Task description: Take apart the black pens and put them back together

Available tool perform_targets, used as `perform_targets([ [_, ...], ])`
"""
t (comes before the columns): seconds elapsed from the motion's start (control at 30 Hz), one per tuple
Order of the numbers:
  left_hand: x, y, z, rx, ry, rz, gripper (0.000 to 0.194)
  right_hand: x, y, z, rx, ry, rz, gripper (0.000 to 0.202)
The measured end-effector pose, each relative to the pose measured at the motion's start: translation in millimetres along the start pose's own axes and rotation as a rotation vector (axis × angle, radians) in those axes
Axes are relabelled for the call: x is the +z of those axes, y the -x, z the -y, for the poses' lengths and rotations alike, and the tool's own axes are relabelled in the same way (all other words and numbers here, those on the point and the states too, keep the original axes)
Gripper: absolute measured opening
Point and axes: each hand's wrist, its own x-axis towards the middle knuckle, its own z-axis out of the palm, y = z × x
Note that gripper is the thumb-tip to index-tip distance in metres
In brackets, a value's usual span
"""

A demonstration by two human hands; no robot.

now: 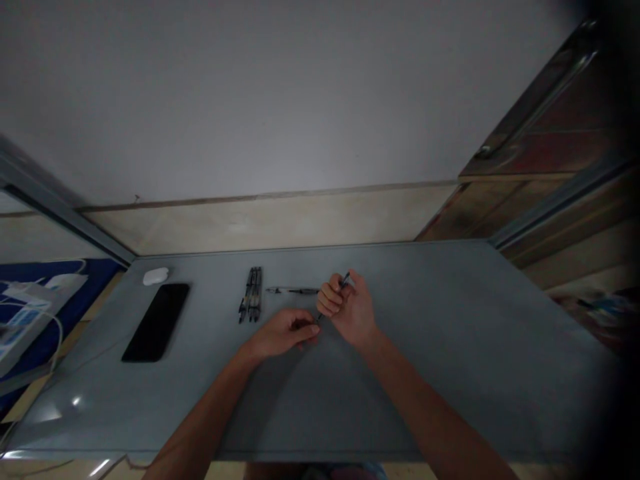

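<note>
Over the middle of the grey table (pixel 450 347), my right hand (pixel 347 303) is closed around a slim dark pen (pixel 345 279), whose upper end shows above the curled fingers. My left hand (pixel 290 330) pinches the lower tip of that same pen between thumb and fingers. Just beyond both hands a pen with a clear and black barrel (pixel 295 291) lies sideways, its right end hidden behind my right hand. A row of several black pens (pixel 253 293) lies side by side to the left of it.
A black smartphone (pixel 156 323) and a white earbud case (pixel 155 276) lie on the table's left side. Behind the table rises a pale wall (pixel 275 100). A power strip with white cables (pixel 30 320) is beyond the left edge.
</note>
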Motion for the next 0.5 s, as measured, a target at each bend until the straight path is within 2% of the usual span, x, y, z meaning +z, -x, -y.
perform_targets([
  [0.13,-2.2,2,-3,-0.007,0.075,-0.006,0.041,2,-1,6,-0.134,0.229,-0.043,0.041],
  [0.2,-3.8,3,-7,-0.007,0.119,-0.073,0.042,-1,-3,8,-0.263,0.396,-0.105,0.042],
  [0.3,-7.3,5,-13,0.065,0.189,-0.328,0.04,-8,-3,10,-0.446,0.641,-0.209,0.043],
  [0.37,-10.9,6,-15,0.141,0.264,-0.528,0.038,-13,-2,9,-0.497,0.821,-0.243,0.043],
  [0.5,-21.5,5,-12,0.245,0.41,-0.765,0.036,-12,2,-1,-0.497,1.29,-0.169,0.047],
])
